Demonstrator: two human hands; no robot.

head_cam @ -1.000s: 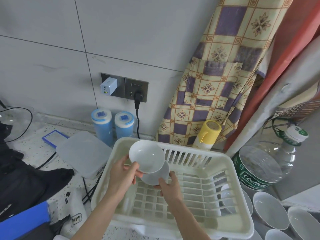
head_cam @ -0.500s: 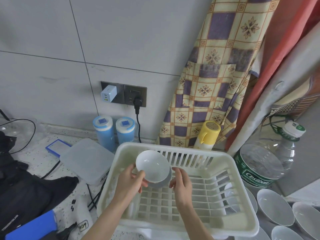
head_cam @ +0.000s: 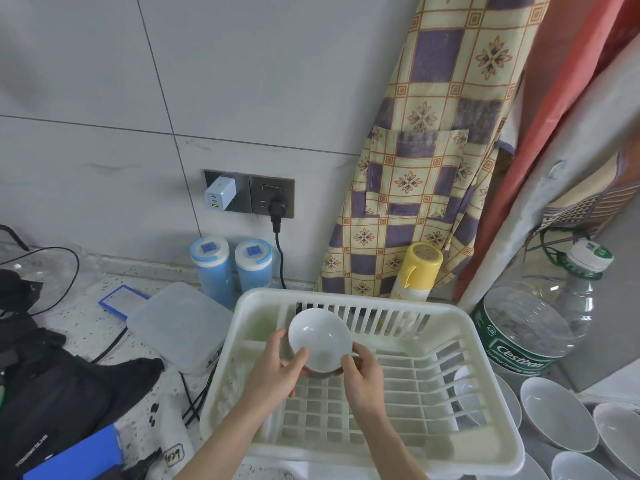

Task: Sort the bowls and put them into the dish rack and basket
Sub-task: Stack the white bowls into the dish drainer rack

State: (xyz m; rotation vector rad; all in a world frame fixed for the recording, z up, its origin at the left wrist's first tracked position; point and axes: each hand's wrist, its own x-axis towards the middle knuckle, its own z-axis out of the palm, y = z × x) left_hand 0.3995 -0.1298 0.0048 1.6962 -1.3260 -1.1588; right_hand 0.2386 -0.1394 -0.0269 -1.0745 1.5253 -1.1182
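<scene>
1. While both your hands are over the far left part of the white dish rack (head_cam: 481, 344), they hold a small white bowl (head_cam: 320, 339) tilted so its opening faces you.
2. Your left hand (head_cam: 273, 372) grips the bowl from the left, thumb curled onto its near rim, fingers behind it.
3. Your right hand (head_cam: 362, 375) pinches the bowl's lower right edge, thumb on the rim, fingers curled underneath.
4. A second bowl edge seems to sit just behind the held one; you cannot tell clearly, it is mostly hidden.
5. The bowl sits inside the rack's outline, above its slotted floor; whether it touches the rack cannot be told.
6. More white bowls (head_cam: 557, 417) lie to the right of the rack, near the edge of view.
7. A large clear water bottle (head_cam: 540, 317) stands just beyond them, right of the rack.
8. Far side: a yellow-capped bottle (head_cam: 420, 268) and two blue canisters (head_cam: 230, 268) against the wall.
9. Left of the rack: a clear lidded box (head_cam: 180, 327) and a black bag (head_cam: 59, 386).
</scene>
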